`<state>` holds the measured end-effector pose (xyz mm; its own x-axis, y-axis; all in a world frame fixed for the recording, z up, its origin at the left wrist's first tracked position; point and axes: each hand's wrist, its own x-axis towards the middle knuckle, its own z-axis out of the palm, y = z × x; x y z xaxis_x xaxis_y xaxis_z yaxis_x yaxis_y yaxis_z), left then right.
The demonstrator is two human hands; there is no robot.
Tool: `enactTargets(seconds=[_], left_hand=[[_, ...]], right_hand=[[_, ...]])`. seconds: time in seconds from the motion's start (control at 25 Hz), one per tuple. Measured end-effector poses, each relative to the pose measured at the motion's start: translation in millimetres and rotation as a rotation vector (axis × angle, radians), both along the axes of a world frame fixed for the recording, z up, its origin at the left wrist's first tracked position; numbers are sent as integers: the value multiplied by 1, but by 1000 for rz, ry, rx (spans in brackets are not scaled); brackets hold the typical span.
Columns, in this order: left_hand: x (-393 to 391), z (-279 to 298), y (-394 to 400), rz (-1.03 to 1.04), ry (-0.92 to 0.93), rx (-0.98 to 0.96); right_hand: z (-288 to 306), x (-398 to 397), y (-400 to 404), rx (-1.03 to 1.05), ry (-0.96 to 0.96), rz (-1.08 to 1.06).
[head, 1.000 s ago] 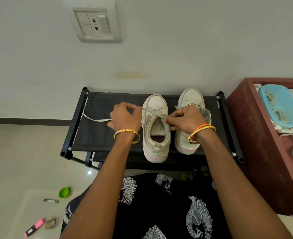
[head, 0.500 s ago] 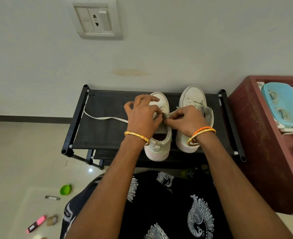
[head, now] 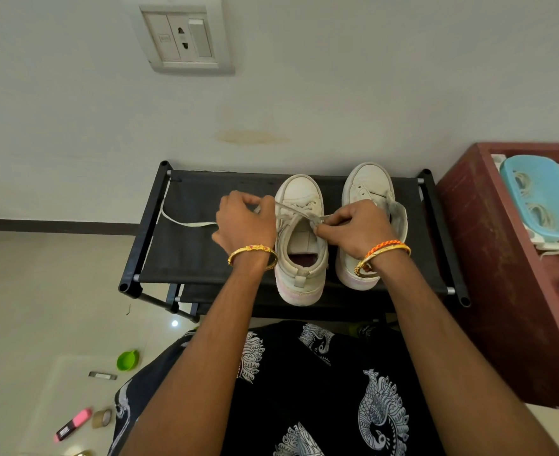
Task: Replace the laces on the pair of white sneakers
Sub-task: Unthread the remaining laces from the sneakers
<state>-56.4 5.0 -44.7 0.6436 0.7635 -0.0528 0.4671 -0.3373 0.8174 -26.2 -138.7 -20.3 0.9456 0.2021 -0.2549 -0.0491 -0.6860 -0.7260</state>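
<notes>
Holding coiled laces [head: 538, 214]: blue tray [head: 515, 174] on cabinet [head: 488, 258].

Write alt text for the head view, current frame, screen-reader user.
Seen from above, a person's left hand and right hand each pinch a lace stretched across the left white sneaker of a pair; the right sneaker stands beside it on a black fabric rack against a wall. A loose lace end trails left across the rack.

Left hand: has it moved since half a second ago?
Yes. The left hand has pulled leftward off the left white sneaker, drawing the white lace out over the black fabric shoe rack.
</notes>
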Motion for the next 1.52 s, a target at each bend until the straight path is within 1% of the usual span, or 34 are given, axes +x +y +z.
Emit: enactTargets(seconds=[0.04, 0.08, 0.12, 0.16, 0.24, 0.28, 0.32, 0.36, 0.44, 0.64, 0.8, 0.96, 1.0, 1.08, 1.16, 1.2, 1.28, 1.32, 1.36, 1.4, 1.52], left_hand=[[-1, 0, 0, -7, 51, -69], [-1, -1, 0, -48, 61, -114], [-1, -3, 2, -137, 32, -109], [-2, -4, 3, -269, -14, -39], [-3, -5, 0, -563, -70, 168], [-3, -5, -3, -650, -56, 291], [-3, -6, -6, -694, -35, 393], [-3, -8, -8, -703, -9, 461], [0, -9, -9, -686, 14, 521], [1, -7, -10, -683, -28, 630], [3, -4, -7, -685, 16, 608], [2, -6, -7, -669, -58, 632], [2, -6, -7, -641, -85, 588], [4, -4, -2, -541, -150, 403], [4, -3, 4, -394, -251, 220], [4, -3, 6, -326, -272, 158], [2, -4, 11, -273, -216, 74], [1, -4, 12, -300, -168, 40], [-1, -3, 13, -370, -124, 38], [-3, -4, 15, -472, -113, 83], [-3, -4, 10, -755, -65, 368]], right_hand=[[0, 0, 0, 2, 3, 1], [0, 1, 0, 7, 6, 0], [0, 1, -1, 12, 10, 1], [0, 1, -1, 13, 10, 2], [1, 1, -2, 4, 7, 8], [1, 2, -2, 2, 12, 12], [1, 3, -2, 4, 22, 15], [1, 3, -2, 3, 28, 16], [0, 0, 0, -20, 0, 3], [-6, -19, 13, -110, -135, -58], [-8, -20, 18, -204, -152, -60], [-9, -18, 16, -186, -137, -56], [-9, -16, 16, -181, -128, -61], [-11, -14, 14, -178, -119, -78], [-12, -13, 14, -178, -121, -79], [-13, -12, 14, -176, -121, -74], [-13, -12, 14, -169, -118, -72], [-13, -12, 13, -169, -115, -73], [-12, -12, 13, -171, -110, -74], [-11, -12, 12, -173, -104, -74], [-10, -10, 12, -182, -79, -69]])
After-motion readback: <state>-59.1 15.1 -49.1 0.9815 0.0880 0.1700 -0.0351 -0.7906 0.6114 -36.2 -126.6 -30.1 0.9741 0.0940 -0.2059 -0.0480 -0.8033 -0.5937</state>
